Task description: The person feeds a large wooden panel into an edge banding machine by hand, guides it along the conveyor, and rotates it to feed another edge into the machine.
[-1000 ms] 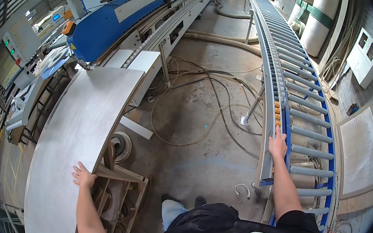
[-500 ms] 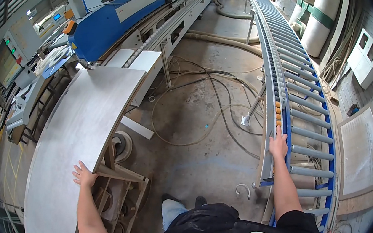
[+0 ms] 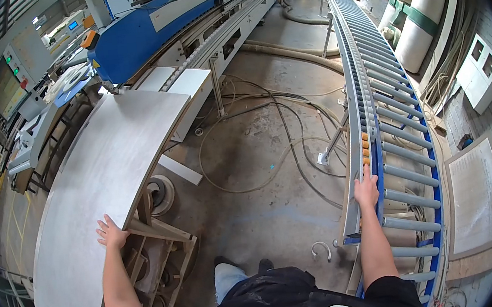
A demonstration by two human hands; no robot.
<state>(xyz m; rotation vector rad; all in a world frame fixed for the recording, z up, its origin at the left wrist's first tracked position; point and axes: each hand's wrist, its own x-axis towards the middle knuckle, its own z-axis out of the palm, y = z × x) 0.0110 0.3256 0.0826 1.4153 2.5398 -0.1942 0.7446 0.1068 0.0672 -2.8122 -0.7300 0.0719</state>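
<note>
My left hand [image 3: 111, 232] lies with fingers spread on the right edge of a large pale board [image 3: 95, 164], which stretches from the lower left up to the blue machine [image 3: 130, 44]. On the other side, my right hand [image 3: 366, 189] rests on the narrow rail [image 3: 350, 211] along the roller conveyor [image 3: 410, 180], just below some orange rollers [image 3: 366, 153]. Its fingers point forward along the rail; nothing can be seen held in it, and part of its underside is hidden.
Below the board stands a wooden frame [image 3: 173, 237] beside a round reel [image 3: 163, 194]. Cables [image 3: 285, 122] and a white strip [image 3: 180, 169] lie on the floor. A white cabinet [image 3: 481, 75] and a framed panel [image 3: 474, 197] are at the right wall.
</note>
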